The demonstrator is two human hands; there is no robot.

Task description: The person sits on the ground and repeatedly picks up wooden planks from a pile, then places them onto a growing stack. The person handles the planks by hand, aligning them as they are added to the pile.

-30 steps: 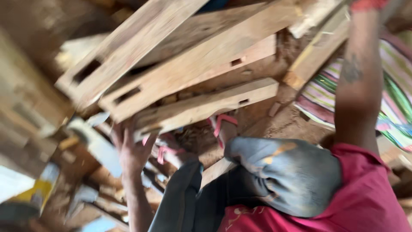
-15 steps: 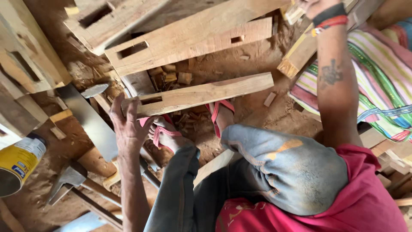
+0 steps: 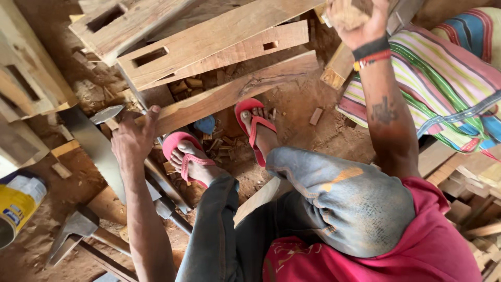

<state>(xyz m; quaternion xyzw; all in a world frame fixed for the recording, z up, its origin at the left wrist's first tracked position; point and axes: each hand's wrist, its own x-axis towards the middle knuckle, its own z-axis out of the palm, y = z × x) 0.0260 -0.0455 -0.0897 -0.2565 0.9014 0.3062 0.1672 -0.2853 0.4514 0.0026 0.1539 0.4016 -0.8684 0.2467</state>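
**Hands on the timber: left at the near beam, right raised on a wooden block**

I see the left hand (image 3: 133,138) closed around the near end of a long wooden beam (image 3: 235,91), thumb up over its top edge and fingers wrapped under it. The beam runs from that hand up and to the right, lying across the sandy floor (image 3: 302,112) in front of both feet.

I see the right hand (image 3: 360,21) raised at the top of the view, fingers clamped on a pale wooden block (image 3: 344,13). Black and red bands sit on its wrist.

Both feet wear red sandals (image 3: 253,117) and rest just behind the beam, with small wood chips (image 3: 224,146) scattered between them.

Beyond the beam lie several mortised planks (image 3: 209,44), stacked at angles and each cut with rectangular slots. A chisel-like metal tip (image 3: 107,113) shows just left of the left hand. A flat saw blade (image 3: 91,146) lies below it, a hammer (image 3: 78,230) lies near the lower left corner, and a yellow tin (image 3: 18,206) lies at the left edge. Striped cloth (image 3: 433,89) covers the right side.
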